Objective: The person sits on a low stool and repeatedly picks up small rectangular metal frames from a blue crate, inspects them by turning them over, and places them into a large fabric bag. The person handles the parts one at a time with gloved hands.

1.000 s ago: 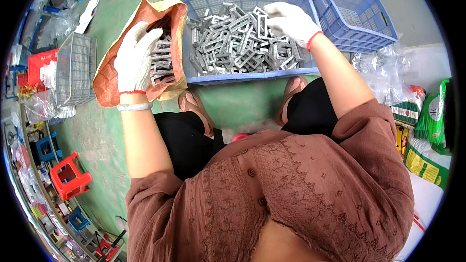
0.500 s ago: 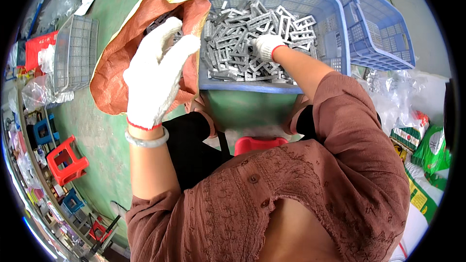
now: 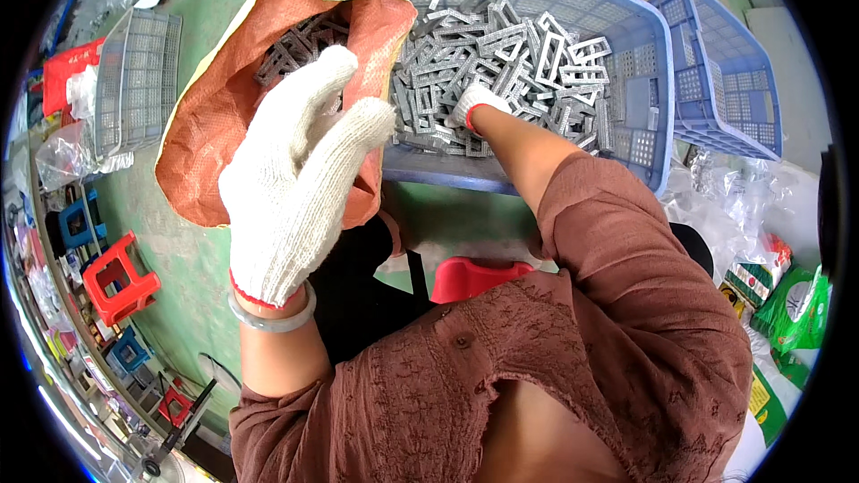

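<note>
white-gloved left hand (image 3: 286,188): fingers wide, at orange woven sack (image 3: 210,156) | white-gloved right hand (image 3: 474,107): fingers hidden, can't tell; among grey rectangular frames (image 3: 548,58), toward blue plastic basket (image 3: 447,174)'s near edge

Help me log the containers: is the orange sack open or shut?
Open. The orange sack's mouth gapes wide, showing grey pieces inside, though the gloved left hand hides part of it.

Bright, even light, soft shadows, clear centre, fisheye-bent edges, black rounded corners.
</note>
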### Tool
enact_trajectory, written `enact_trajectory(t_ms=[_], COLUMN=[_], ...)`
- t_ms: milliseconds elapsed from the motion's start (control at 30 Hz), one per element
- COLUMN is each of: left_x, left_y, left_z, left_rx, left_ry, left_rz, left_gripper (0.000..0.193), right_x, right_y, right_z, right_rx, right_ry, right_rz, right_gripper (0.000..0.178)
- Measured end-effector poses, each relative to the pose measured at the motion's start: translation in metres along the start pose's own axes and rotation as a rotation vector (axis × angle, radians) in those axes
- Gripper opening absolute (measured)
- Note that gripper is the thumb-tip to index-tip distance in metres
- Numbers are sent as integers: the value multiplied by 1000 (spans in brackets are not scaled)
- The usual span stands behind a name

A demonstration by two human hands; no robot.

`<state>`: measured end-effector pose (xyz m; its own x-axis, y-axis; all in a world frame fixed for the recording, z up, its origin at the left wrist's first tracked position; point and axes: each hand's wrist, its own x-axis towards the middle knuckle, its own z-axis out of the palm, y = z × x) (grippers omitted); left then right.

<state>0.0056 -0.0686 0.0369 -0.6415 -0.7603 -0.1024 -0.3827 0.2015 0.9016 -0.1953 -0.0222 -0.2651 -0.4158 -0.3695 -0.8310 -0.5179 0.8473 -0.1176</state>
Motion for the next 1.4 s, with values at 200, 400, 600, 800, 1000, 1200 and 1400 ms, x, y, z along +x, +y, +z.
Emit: enact_trajectory(t_ms=[200, 400, 600, 800, 1000, 1200, 1400], left_x=[5, 5, 5, 7, 10, 7, 1], left_y=[0, -7, -13, -15, -11, -7, -6], left_z=[5, 0, 1, 0, 4, 10, 10], left_rx=[-76, 63, 288, 313, 485, 310, 208], left_ry=[48, -48, -98, -181, -193, -157, -169], left_rz=[-24, 118, 288, 250, 329, 155, 133], left_gripper=[39, 30, 22, 26, 24, 31, 34], right_x=[45, 26, 51, 73, 80, 82, 45], right_y=[8, 15, 46, 72, 88, 92, 87], right_z=[11, -63, -96, -79, -77, -73, -78], right_rx=[-262, -987, -1079, -962, -806, -667, -453], right_ry=[-170, -108, -2, 11, 90, 169, 262], right_rz=[-257, -679, -516, -619, -630, -621, -527], right_gripper=[45, 48, 57, 50, 51, 44, 43])
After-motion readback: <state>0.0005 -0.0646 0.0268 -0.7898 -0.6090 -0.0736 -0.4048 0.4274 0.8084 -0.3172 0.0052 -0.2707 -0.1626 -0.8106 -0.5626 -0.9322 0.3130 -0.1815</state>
